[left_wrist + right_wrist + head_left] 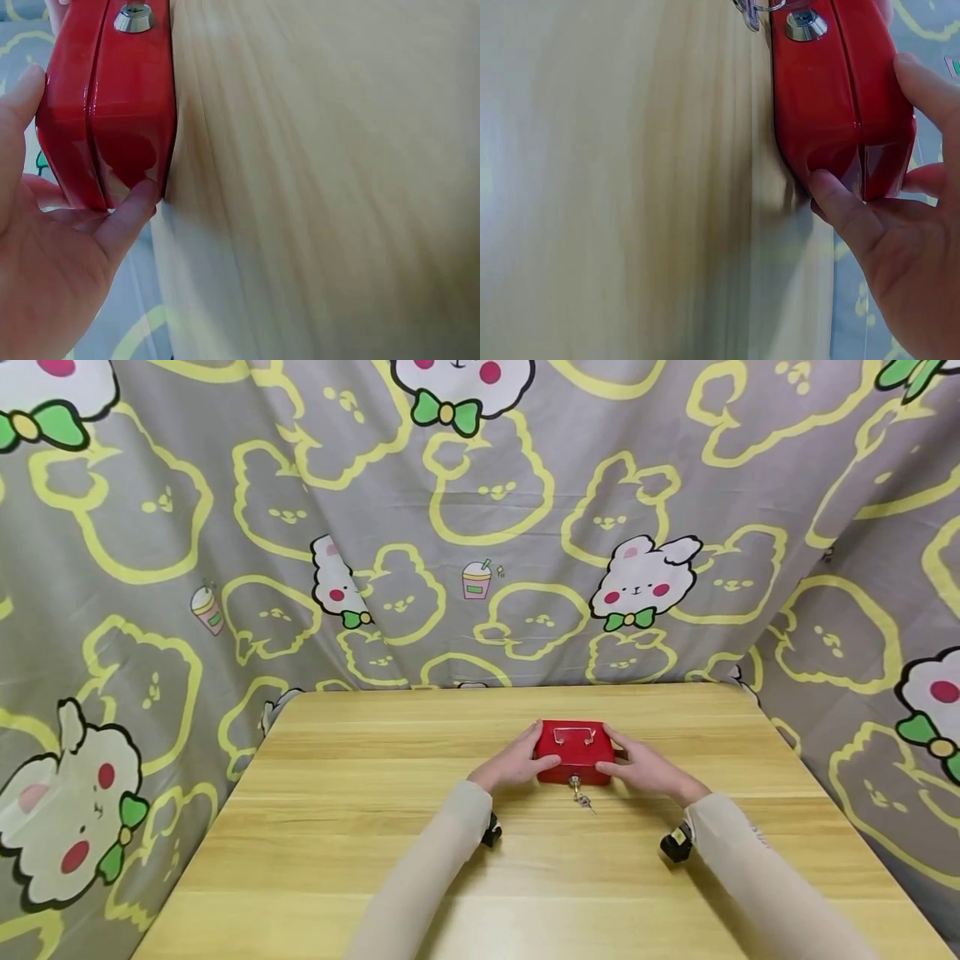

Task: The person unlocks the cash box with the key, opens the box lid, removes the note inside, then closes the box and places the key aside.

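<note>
A small red metal cash box (576, 753) with its lid down lies on the table, a thin wire handle (573, 732) flat on top. My left hand (517, 762) holds its left end, and my right hand (648, 768) holds the right end. In the left wrist view, the thumb lies on the lid and other fingers wrap the end of the box (131, 94). The right wrist view shows a like hold, fingertips at the lower corner. A silver lock (806, 25) sits on the near face, with keys (584, 802) hanging from it on a ring.
The light wood-grain table (360, 827) spreads around the box, its back edge a short way beyond. Patterned grey curtains (517, 502) hang behind and at both sides. A small black device (677, 843) is strapped under each wrist.
</note>
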### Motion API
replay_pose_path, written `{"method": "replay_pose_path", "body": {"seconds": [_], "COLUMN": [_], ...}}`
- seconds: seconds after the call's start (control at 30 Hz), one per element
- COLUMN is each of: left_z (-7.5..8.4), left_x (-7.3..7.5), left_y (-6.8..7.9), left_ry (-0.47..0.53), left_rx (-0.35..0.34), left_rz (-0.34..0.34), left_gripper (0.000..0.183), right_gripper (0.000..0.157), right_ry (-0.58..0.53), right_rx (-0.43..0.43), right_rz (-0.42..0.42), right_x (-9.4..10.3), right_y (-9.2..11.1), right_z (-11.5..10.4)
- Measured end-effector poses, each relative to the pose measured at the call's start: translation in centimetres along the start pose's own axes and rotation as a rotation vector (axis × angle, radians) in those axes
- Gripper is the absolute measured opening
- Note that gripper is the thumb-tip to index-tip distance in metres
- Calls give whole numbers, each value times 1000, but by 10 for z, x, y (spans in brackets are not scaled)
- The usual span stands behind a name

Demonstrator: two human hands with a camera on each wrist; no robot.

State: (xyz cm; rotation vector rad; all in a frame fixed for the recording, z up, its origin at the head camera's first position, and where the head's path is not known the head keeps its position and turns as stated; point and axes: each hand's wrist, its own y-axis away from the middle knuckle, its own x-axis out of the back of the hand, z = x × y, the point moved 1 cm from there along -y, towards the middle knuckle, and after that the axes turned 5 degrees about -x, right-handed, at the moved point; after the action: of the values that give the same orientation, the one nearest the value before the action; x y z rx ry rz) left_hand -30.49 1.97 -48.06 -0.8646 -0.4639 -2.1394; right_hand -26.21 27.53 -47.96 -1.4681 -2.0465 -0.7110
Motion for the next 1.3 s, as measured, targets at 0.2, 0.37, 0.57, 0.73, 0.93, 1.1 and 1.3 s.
{"method": "replay_pose_path", "body": {"seconds": [0.2,0.37,0.57,0.73,0.93,1.1,1.3], "left_z": [-10,-21,-35,-42,-52,-63,-73], "left_x": [11,18,27,37,49,56,61], "left_y": [20,34,49,60,74,84,97], "left_ry": [25,91,125,120,119,136,192], "left_rx": [-10,-3,30,32,66,72,90], "left_rz": [18,44,73,96,106,129,132], "left_gripper": [85,85,86,85,84,85,84], "right_gripper": [87,88,88,88,87,87,87], "right_ry": [30,48,48,63,57,37,41], "right_rx": [19,38,50,55,58,62,76], "right_rz": [2,-2,-24,-38,-56,-65,-78], "right_x": [-15,-28,-39,-48,-60,-72,-86], "right_y": [-7,-12,-21,-32,-43,-50,-58], "right_z": [-16,-31,-49,-60,-73,-82,-91]}}
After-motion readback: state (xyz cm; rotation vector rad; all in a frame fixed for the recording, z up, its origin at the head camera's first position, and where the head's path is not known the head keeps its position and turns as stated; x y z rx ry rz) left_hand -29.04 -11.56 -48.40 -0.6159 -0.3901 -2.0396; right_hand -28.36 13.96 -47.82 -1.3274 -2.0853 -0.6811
